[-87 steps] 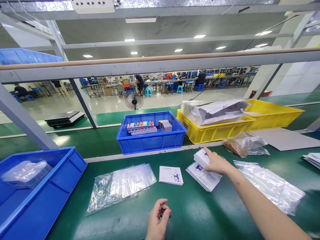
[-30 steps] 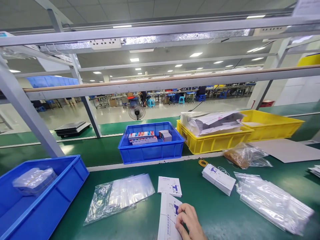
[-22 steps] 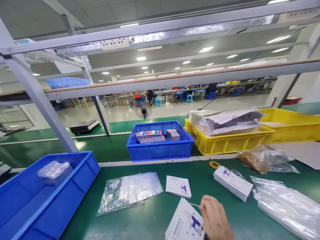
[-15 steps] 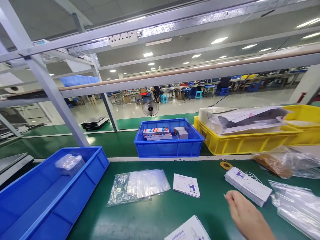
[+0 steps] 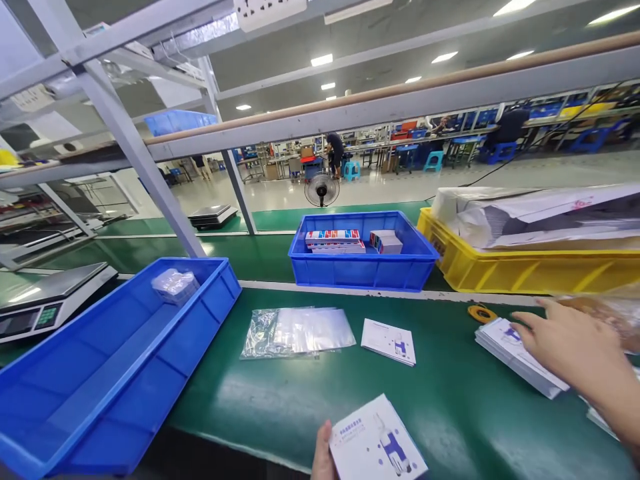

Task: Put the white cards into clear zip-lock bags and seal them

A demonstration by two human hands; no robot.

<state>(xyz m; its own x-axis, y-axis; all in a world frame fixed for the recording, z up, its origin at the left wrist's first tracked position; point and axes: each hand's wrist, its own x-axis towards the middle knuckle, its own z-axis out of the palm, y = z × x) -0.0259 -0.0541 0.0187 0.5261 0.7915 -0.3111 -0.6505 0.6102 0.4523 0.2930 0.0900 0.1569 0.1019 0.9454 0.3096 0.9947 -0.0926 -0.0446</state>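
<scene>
My left hand (image 5: pixel 325 455) is at the bottom edge, its thumb along the side of a white booklet (image 5: pixel 380 443) with a purple printed picture; the other fingers are hidden beneath. On the right, my right hand (image 5: pixel 575 340) hovers over or touches the near stack of matching booklets (image 5: pixel 520 357), with fingers apart and covering part of it. Whether a fingertip presses the top one I cannot tell. A small pile of the same booklets (image 5: pixel 389 341) lies mid-bench, beside clear plastic bags (image 5: pixel 305 330).
A long blue bin (image 5: pixel 120 373) with a clear-wrapped bundle stands at left, near a scale (image 5: pixel 50 300). Behind are a blue bin (image 5: pixel 365 270) of small printed boxes and a yellow bin (image 5: pixel 540 270) of papers. A yellow tape roll (image 5: pixel 483 313) lies at right.
My right hand has gone from a pinch in front of the stack to spread fingers above it. The left thumb and more of its booklet now show. The view has shifted left and down.
</scene>
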